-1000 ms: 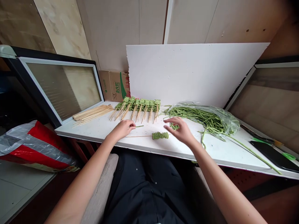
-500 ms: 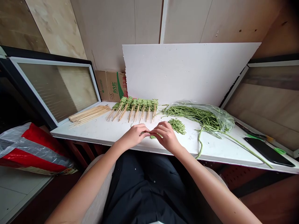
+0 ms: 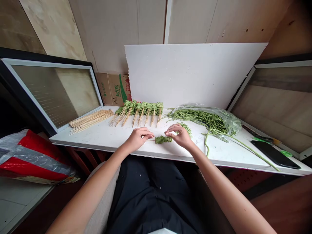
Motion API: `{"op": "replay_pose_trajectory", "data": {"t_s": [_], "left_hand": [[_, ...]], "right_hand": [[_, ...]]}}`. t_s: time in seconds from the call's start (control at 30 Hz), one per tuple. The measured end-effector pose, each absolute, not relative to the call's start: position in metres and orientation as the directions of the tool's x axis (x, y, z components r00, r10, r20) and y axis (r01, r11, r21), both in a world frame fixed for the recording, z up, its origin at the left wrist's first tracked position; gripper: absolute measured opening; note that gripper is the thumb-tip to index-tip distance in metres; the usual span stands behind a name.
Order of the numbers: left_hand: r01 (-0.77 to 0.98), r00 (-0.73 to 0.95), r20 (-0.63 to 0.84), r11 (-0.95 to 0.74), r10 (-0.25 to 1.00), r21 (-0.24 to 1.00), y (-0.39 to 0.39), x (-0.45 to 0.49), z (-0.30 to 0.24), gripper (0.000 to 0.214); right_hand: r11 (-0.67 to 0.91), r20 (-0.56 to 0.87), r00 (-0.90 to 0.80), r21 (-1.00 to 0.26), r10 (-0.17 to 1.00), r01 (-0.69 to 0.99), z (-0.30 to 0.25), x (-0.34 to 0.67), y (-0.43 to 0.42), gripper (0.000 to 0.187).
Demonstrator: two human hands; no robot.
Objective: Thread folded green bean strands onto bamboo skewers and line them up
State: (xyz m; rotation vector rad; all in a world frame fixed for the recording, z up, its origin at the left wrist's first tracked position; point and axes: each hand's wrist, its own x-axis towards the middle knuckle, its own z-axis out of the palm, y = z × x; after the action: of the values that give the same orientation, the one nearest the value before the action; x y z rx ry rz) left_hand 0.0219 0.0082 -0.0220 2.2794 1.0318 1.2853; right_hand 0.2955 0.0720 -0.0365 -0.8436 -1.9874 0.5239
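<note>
My left hand (image 3: 138,138) pinches the bare end of a thin bamboo skewer just above the white board table (image 3: 109,136). A row of short green bean pieces (image 3: 163,139) is threaded on that skewer. My right hand (image 3: 179,136) pinches the far end of the bean row, fingers closed. A small heap of cut bean pieces (image 3: 186,128) lies just behind my right hand. Finished bean skewers (image 3: 140,110) lie in a row at the back. Loose bamboo skewers (image 3: 90,119) are piled to the left.
Long green beans in a clear plastic bag (image 3: 209,118) spread to the right, with stray stems trailing toward the table edge. A black phone (image 3: 274,154) and a green-handled tool lie at far right. A white panel leans behind; glass-topped cabinets flank both sides; a red bag (image 3: 29,159) sits left.
A second ago the bean skewer lay on the table with both hands apart from it. The hands then closed on it; now they hold it at either end, slightly raised.
</note>
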Motion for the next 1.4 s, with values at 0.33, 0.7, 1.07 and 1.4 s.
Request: {"op": "replay_pose_trajectory", "data": {"t_s": [0.33, 0.7, 1.07, 1.4], "left_hand": [[0.600, 0.373, 0.526, -0.631, 0.764, 0.492, 0.011, 0.022, -0.030, 0.037], [0.492, 0.278, 0.561, -0.617, 0.780, 0.614, -0.001, 0.046, -0.029, 0.040], [0.533, 0.280, 0.721, -0.727, 0.634, 0.433, -0.003, 0.055, -0.027, 0.022], [0.499, 0.286, 0.712, -0.734, 0.641, 0.461, -0.006, 0.058, -0.024, 0.014]], "right_hand": [[0.360, 0.036, -0.392, -0.479, 0.919, 0.800, -0.038, 0.358, 0.099, 0.010], [0.582, 0.304, -0.574, -0.710, 0.761, 0.396, 0.014, 0.321, 0.052, 0.049], [0.724, 0.536, -0.532, -0.646, 0.656, 0.242, 0.003, 0.286, 0.035, 0.025], [0.889, 0.732, -0.510, -0.415, 0.452, 0.193, -0.010, 0.271, 0.033, 0.018]]}}
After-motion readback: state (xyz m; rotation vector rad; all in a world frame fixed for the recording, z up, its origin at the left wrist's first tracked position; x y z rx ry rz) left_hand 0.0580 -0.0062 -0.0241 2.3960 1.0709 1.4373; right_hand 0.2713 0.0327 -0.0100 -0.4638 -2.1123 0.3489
